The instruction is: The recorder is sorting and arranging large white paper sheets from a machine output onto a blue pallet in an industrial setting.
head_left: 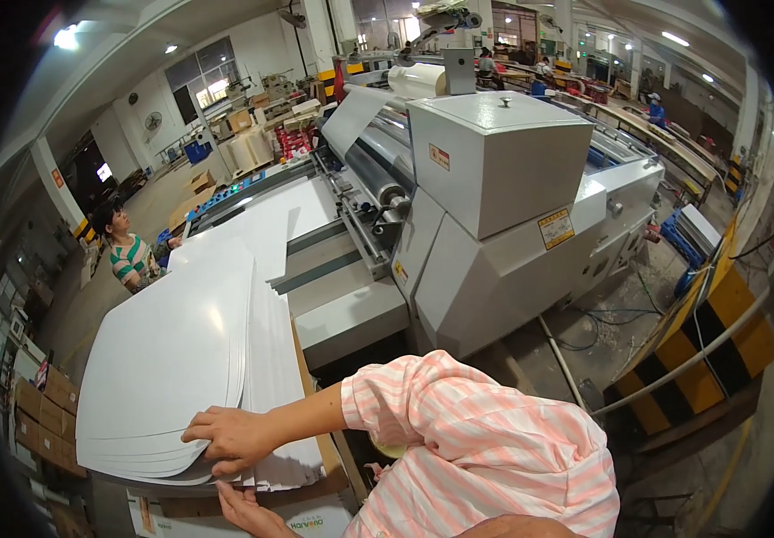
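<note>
A tall stack of large white sheets [172, 341] fills the left foreground, its upper sheets curled at the near corner. My right hand [236, 438] reaches across from a pink-and-white striped sleeve [458, 403]. Its bent fingers lie over that near corner, with the thumb at the sheets' edge. Below it, my left hand [250, 513] rises from the lower edge, fingers stretched out against the lower front edge of the stack. More sheets [284, 394] with uneven edges stand just right of the curled ones. Under the stack is a printed white carton [225, 522].
A big grey machine [485, 215] with rollers [378, 170] and a feed table [302, 206] stands just beyond the stack. Another person [127, 251] is at its far left side. A yellow-and-black striped barrier [700, 359] is at right, and brown cartons [46, 412] are at far left.
</note>
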{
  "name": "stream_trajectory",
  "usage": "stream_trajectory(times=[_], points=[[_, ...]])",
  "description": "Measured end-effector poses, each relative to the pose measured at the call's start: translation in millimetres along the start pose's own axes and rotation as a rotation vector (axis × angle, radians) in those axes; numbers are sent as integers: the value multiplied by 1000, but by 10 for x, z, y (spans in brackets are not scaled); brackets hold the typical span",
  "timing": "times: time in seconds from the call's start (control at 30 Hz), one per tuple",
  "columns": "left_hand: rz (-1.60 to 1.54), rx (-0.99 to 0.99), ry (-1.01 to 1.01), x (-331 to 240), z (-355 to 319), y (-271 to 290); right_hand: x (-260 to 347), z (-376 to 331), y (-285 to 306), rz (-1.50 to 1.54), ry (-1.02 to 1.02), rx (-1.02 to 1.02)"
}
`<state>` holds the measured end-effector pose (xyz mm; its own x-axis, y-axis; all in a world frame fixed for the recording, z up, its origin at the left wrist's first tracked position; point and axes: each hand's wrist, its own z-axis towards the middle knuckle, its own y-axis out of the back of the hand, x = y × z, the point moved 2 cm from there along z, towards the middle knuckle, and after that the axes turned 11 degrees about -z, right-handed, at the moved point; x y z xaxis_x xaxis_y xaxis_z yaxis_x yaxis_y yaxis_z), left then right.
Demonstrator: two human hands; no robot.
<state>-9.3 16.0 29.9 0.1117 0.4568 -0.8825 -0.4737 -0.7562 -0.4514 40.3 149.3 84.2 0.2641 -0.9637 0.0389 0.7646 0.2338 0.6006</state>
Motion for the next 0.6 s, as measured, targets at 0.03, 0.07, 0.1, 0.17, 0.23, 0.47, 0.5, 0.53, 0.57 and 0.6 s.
stream_trajectory(times=[0.03,0.07,0.1,0.17,0.23,0.47,0.5,0.53,0.57,0.6], points=[[-7,70,20,2,-10,13,-10,17,21,-29,29,26],[-11,65,17,13,-14,34,-21,30,44,-58,59,52],[-16,55,11,31,-15,61,-17,29,82,-51,72,55],[-28,35,-1,60,-14,114,35,0,156,-137,221,63],[-49,35,11,78,-30,90,0,-63,108,-92,80,19],[-63,120,88,161,39,145,-493,242,42,631,-835,-133],[-23,11,23,113,-24,117,-430,335,41,717,-851,-184],[-50,-64,18,61,-78,82,-360,396,139,623,-785,-172],[-85,-98,34,75,-73,100,-282,401,175,409,-586,-196],[-123,-127,45,99,-59,103,-200,386,233,196,-377,-229]])
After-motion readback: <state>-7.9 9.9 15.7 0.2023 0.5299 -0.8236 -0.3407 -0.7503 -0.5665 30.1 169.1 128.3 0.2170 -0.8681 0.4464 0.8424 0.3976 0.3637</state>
